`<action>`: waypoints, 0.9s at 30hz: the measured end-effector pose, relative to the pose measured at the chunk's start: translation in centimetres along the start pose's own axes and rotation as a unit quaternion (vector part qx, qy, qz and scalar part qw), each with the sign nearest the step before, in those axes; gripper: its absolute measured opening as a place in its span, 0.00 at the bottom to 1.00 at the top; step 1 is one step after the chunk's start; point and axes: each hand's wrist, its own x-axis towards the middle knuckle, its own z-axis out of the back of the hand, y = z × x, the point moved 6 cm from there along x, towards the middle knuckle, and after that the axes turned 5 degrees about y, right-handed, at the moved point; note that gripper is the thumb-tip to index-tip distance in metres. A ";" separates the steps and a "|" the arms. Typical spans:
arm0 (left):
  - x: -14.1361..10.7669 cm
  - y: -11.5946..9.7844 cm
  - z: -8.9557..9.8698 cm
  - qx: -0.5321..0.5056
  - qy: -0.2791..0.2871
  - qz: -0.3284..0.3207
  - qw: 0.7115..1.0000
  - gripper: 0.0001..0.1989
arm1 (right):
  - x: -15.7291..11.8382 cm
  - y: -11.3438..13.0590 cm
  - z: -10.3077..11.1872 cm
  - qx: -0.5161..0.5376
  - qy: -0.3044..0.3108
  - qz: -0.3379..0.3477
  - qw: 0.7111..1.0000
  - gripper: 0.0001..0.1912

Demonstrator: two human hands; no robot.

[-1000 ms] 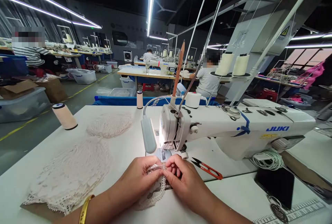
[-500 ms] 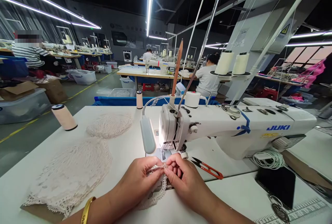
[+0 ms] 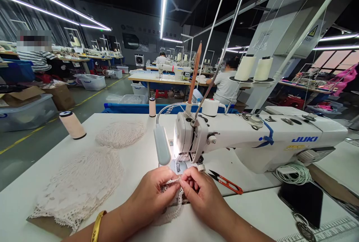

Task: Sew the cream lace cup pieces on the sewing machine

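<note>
Between my hands, just in front of the needle area of a white sewing machine (image 3: 224,133), is a strip of cream lace trim (image 3: 179,201). My left hand (image 3: 157,189) pinches the lace between thumb and forefinger. My right hand (image 3: 200,189) grips its end with closed fingers, fingertips nearly touching those of the left. The lace hangs in a loop below the fingers, partly hidden by my left hand. Red-handled thread snips (image 3: 226,182) lie on the table just right of my right hand.
Two stacks of lace, a large pile (image 3: 80,182) and a smaller pile (image 3: 120,135), lie at the left. Thread cones (image 3: 73,125) stand near the far edge. At right are a black phone (image 3: 301,201), keys (image 3: 304,229), a coiled cable (image 3: 293,173) and a ruler (image 3: 333,227). Co-workers sit beyond.
The camera view has shifted slightly. Both hands stay together at the same spot, still pinching the lace, with only a small shift of the hanging loop.
</note>
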 end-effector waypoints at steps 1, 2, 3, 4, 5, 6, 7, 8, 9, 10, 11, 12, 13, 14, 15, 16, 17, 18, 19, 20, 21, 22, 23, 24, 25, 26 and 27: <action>0.1 -0.2 0.1 -0.005 -0.005 -0.009 1.000 0.13 | 0.0 0.0 0.0 -0.004 -0.003 0.006 1.000 0.09; 0.1 -0.5 0.1 -0.017 -0.004 -0.014 1.000 0.11 | -0.1 0.0 0.0 -0.007 -0.004 0.009 1.000 0.09; 0.2 -0.6 0.1 -0.035 0.002 -0.016 0.999 0.11 | -0.1 0.0 0.0 -0.009 -0.003 0.010 1.000 0.09; 0.3 -0.8 0.1 -0.054 0.012 -0.013 0.998 0.12 | -0.1 -0.1 -0.1 -0.009 0.000 0.009 1.000 0.09; 0.4 -0.8 0.0 -0.069 0.025 -0.010 0.997 0.14 | -0.1 -0.1 -0.1 -0.010 0.003 0.008 1.000 0.09; 0.4 -0.8 -0.1 -0.080 0.035 -0.006 0.996 0.14 | -0.1 -0.1 -0.1 -0.011 0.006 0.006 1.000 0.09; 0.4 -0.8 -0.1 -0.087 0.041 0.000 0.995 0.13 | -0.1 -0.2 -0.1 -0.013 0.008 0.004 1.000 0.10; 0.5 -0.7 -0.1 -0.092 0.043 0.007 0.995 0.13 | -0.1 -0.2 -0.1 -0.015 0.009 0.002 1.000 0.10; 0.5 -0.5 -0.1 -0.095 0.042 0.015 0.994 0.12 | -0.1 -0.2 -0.1 -0.017 0.009 -0.001 1.000 0.11; 0.4 -0.4 -0.1 -0.096 0.039 0.025 0.994 0.12 | -0.1 -0.2 0.0 -0.017 0.009 -0.004 1.000 0.11; 0.4 -0.3 -0.1 -0.096 0.037 0.035 0.994 0.11 | -0.1 -0.3 0.0 -0.017 0.008 -0.007 1.000 0.11; 0.4 -0.2 0.0 -0.094 0.035 0.046 0.994 0.11 | -0.1 -0.3 0.0 -0.016 0.007 -0.009 1.000 0.11; 0.3 -0.1 0.0 -0.091 0.034 0.057 0.994 0.10 | -0.1 -0.3 0.0 -0.014 0.006 -0.011 1.000 0.11; 0.3 -0.1 0.0 -0.085 0.034 0.066 0.994 0.10 | -0.1 -0.3 0.0 -0.013 0.004 -0.012 1.000 0.11; 0.2 -0.2 0.1 -0.079 0.033 0.072 0.994 0.10 | -0.1 -0.4 0.0 -0.013 0.004 -0.013 1.000 0.11; 0.2 -0.2 0.1 -0.069 0.032 0.074 0.994 0.10 | 0.0 -0.4 0.0 -0.012 0.003 -0.014 1.000 0.11; 0.3 -0.3 0.2 -0.052 0.029 0.073 0.996 0.11 | 0.0 -0.5 0.0 -0.013 0.003 -0.014 1.000 0.11; 0.3 -0.5 0.2 -0.028 0.027 0.069 0.997 0.12 | 0.0 -0.5 -0.1 -0.014 0.002 -0.014 1.000 0.11; 0.4 -0.5 0.1 0.003 0.025 0.066 0.998 0.13 | 0.1 -0.6 -0.2 -0.016 0.005 -0.016 1.000 0.11; 0.5 -0.6 0.1 0.037 0.023 0.067 0.997 0.13 | 0.2 -0.6 -0.3 -0.021 0.008 -0.017 1.000 0.11; 0.6 -0.5 0.0 0.071 0.024 0.073 0.995 0.13 | 0.4 -0.7 -0.4 -0.034 0.011 -0.018 0.999 0.11; 0.7 -0.4 -0.2 0.101 0.027 0.082 0.991 0.13 | 0.5 -0.7 -0.6 -0.058 0.011 -0.017 0.998 0.10; 0.7 -0.3 -0.4 0.125 0.031 0.093 0.987 0.13 | 0.6 -0.7 -0.7 -0.088 0.008 -0.015 0.996 0.10; 0.7 -0.1 -0.6 0.144 0.036 0.103 0.984 0.13 | 0.8 -0.7 -0.7 -0.120 0.002 -0.012 0.993 0.11; 0.7 0.0 -0.8 0.160 0.039 0.108 0.980 0.13 | 0.9 -0.7 -0.8 -0.148 -0.006 -0.010 0.989 0.11; 0.7 0.1 -0.9 0.173 0.035 0.109 0.978 0.12 | 0.9 -0.8 -0.8 -0.170 -0.014 -0.009 0.985 0.12; 0.6 0.1 -0.9 0.184 0.021 0.102 0.978 0.11 | 1.0 -0.9 -0.9 -0.181 -0.018 -0.011 0.983 0.13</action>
